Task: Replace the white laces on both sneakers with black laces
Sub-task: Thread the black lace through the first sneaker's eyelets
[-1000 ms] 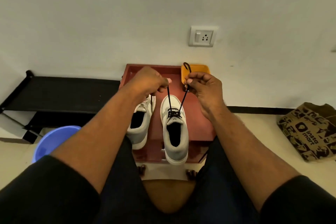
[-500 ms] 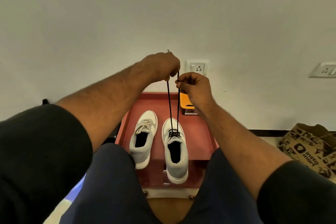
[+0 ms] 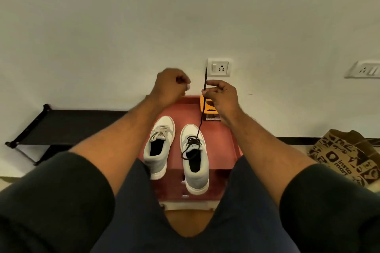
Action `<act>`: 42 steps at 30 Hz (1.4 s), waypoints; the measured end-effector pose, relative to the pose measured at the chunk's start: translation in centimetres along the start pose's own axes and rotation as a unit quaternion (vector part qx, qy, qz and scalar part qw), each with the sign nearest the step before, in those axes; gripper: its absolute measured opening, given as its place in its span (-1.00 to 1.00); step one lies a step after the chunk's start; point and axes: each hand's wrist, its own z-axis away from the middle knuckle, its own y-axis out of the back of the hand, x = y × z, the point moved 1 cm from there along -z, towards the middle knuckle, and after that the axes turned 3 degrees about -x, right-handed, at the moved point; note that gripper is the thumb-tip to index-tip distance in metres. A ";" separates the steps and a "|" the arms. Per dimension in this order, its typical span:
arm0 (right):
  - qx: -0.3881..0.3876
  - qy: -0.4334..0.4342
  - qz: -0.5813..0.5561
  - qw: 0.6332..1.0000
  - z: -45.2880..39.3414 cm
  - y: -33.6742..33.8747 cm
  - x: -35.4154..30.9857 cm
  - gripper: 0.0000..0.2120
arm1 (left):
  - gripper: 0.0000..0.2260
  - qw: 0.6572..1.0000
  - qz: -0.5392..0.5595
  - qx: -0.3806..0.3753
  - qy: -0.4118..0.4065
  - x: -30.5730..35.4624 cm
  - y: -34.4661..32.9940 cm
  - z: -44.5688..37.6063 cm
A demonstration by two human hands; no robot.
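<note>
Red tray [image 3: 230, 146] before me: my left sneaker [image 3: 159, 146], white-laced, toward its left edge; right sneaker [image 3: 195, 160], black-laced, just beside it; orange box [image 3: 207, 107] at the far right corner.

1. Light: soft, even, warm-tinted indoor light; the wall [image 3: 123, 16] is evenly lit, without glare.
2. Shadows: faint and diffuse beneath the sneakers on the red tray [image 3: 226, 150].
3. Blur: the left hand [image 3: 171, 84] is motion-smeared; the right hand [image 3: 221, 96] is fairly sharp.
4. Distortion: wide-angle bending at the edges, tilting the far-right wall socket [image 3: 364, 69].
</note>
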 end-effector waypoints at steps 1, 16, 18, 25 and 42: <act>0.009 -0.007 0.022 1.000 -0.1 0.3 1.2 -0.70 | -0.88 0.999 0.002 -0.010 0.043 -1.9 -0.9 1.2; -0.158 -0.102 0.336 0.923 0.9 2.0 13.5 -0.55 | -0.71 0.953 -0.077 -0.107 0.272 -13.9 -11.2 8.4; -0.190 -0.094 0.361 0.908 0.6 1.6 14.1 -0.52 | -0.79 0.959 -0.079 -0.119 0.243 -14.4 -11.3 8.3; -0.241 -0.008 0.434 0.868 -0.6 1.5 16.6 -0.68 | -0.94 0.968 -0.133 -0.126 0.169 -14.7 -10.9 7.3; -0.235 -0.008 0.579 0.781 0.5 2.8 15.9 -0.82 | -0.87 0.888 -0.388 -0.241 0.052 -11.9 -8.0 4.0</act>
